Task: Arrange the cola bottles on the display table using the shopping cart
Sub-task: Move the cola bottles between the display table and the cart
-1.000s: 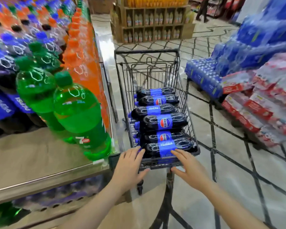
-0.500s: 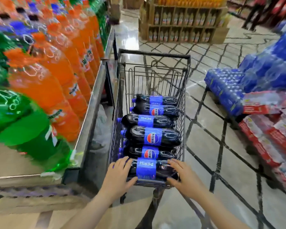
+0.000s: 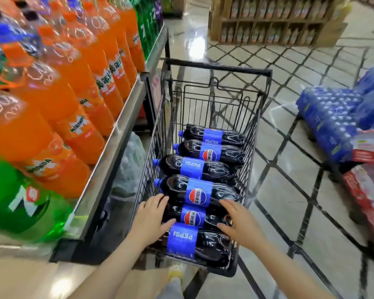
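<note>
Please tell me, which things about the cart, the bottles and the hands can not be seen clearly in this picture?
Head view only:
- Cola bottles: any lower layer is hidden by the top six.
- Shopping cart: wheels hidden under the basket.
- Left hand, right hand: palms face down, so contact with the bottles is unclear.
- Green bottle: motion-blurred, cut off at the left edge.

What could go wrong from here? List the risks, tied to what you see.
1. The cola bottles lie stacked on their sides in the cart; lifting the nearest one may let the upper ones roll.
2. The left hand and right hand rest flat with fingers near gaps between bottles, so a shifting bottle could pinch them.
3. The cart sits close to the table; a nudge could bump it and shake the orange bottles.
</note>
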The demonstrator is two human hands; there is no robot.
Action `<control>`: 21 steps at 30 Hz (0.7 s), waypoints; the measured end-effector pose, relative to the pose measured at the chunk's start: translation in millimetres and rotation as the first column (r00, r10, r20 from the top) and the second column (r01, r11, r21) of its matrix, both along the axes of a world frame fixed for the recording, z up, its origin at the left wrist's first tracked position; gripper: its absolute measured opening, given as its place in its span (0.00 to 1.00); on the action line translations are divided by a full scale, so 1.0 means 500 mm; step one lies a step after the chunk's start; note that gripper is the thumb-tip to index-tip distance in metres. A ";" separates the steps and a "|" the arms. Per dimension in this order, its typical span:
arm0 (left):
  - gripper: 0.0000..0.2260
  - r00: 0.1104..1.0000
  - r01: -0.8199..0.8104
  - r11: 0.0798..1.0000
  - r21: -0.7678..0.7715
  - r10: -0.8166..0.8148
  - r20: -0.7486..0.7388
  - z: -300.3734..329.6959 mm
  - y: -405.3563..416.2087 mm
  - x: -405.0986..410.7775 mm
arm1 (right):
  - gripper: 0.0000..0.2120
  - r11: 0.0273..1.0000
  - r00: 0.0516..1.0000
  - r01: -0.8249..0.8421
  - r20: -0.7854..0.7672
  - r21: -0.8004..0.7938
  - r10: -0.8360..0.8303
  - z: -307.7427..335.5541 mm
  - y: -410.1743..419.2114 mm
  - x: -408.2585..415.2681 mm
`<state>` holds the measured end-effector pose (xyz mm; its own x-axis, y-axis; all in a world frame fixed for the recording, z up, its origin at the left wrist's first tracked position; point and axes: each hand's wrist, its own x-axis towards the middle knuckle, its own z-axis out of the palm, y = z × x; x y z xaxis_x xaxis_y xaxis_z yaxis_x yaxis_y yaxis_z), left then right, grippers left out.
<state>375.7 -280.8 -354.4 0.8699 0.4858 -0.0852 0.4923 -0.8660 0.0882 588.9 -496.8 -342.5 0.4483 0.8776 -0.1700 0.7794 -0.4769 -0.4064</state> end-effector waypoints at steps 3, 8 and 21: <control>0.39 0.997 -0.019 0.998 -0.063 0.015 -0.071 -0.022 0.063 0.049 | 0.38 0.998 1.000 0.008 0.023 -0.059 -0.006 -0.012 0.039 0.036; 0.47 0.986 0.009 0.994 -0.105 -0.026 -0.164 -0.070 0.174 0.130 | 0.43 0.980 0.998 0.055 0.049 -0.189 -0.047 -0.043 0.120 0.091; 0.56 0.947 0.099 0.885 -0.454 -0.224 -0.229 -0.151 0.284 0.225 | 0.53 0.863 0.976 0.135 0.215 -0.486 -0.031 -0.123 0.255 0.090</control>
